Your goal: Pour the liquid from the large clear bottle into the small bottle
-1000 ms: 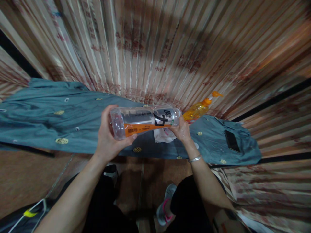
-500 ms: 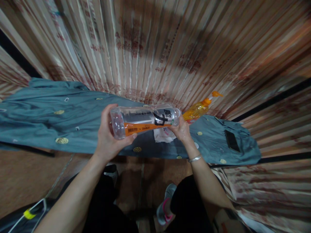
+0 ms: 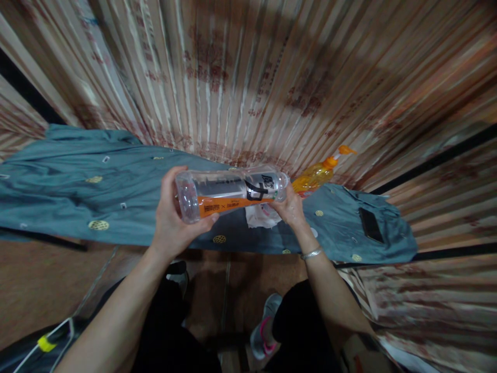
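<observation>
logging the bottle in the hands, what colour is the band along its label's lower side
The band is orange; the head view shows it best.

Left grip (image 3: 171,220) and right grip (image 3: 292,206) hold a bottle (image 3: 231,192)

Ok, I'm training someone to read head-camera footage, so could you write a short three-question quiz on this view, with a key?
1. Multiple choice: what colour is the pump head on the bottle of yellow liquid?
A) Blue
B) Orange
C) Black

2. True or false: the left hand and the right hand both hold the clear bottle.

3. Fill in the blank: the bracelet is worn on the ____ wrist.

Key:
1. B
2. True
3. right
</observation>
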### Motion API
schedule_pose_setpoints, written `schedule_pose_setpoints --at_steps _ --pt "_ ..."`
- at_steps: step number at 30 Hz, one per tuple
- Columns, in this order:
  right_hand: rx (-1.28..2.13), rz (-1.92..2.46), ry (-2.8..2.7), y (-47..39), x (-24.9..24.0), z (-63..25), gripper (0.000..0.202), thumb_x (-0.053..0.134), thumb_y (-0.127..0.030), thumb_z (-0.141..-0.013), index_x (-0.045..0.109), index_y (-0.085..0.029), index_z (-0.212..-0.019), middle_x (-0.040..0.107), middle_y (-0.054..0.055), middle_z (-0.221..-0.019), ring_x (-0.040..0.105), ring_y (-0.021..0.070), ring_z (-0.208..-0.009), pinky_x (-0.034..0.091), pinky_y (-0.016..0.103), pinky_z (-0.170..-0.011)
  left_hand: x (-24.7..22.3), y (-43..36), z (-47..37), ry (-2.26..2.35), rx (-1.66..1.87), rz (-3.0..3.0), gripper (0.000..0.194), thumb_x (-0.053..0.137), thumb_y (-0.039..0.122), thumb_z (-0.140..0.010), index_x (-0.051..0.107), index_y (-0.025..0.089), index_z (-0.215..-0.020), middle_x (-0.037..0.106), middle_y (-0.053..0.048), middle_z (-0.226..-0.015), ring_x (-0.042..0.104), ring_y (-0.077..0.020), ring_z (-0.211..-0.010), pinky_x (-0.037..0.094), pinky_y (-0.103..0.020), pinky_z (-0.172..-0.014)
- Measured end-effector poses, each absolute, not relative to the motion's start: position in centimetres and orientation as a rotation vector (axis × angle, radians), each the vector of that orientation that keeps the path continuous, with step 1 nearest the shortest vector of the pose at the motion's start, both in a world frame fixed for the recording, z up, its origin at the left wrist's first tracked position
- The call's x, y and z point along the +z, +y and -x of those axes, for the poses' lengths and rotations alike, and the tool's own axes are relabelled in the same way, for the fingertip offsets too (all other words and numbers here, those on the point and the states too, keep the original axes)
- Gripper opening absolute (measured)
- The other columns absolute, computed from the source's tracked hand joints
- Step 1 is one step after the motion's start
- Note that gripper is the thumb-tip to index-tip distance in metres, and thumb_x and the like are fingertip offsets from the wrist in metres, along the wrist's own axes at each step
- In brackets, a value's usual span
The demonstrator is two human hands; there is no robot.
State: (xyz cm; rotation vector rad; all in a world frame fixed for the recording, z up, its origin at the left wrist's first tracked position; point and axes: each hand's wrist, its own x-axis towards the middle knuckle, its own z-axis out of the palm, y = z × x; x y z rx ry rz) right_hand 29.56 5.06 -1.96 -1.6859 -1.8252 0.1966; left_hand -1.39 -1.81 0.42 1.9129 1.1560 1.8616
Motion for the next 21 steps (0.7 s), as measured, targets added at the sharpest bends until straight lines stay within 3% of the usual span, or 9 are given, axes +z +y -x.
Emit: schedule_pose_setpoints --at_steps 21 --pt "0.190 1.644 -1.821 5.02 -2.03 -29.55 0.062 0.079 -0.046 -0.074 0.063 -0.023 -0.129 0.079 0.010 -0.110 0.076 0.0348 -0.099 0.061 0.045 -0.087 0.83 -1.97 1.05 1.151 1.853 -1.886 0.088 0.086 0.061 -0.070 0.050 0.025 -0.142 0.062 -0.003 -0.109 0.063 -0.0174 -0.087 0.059 -0.031 -0.072"
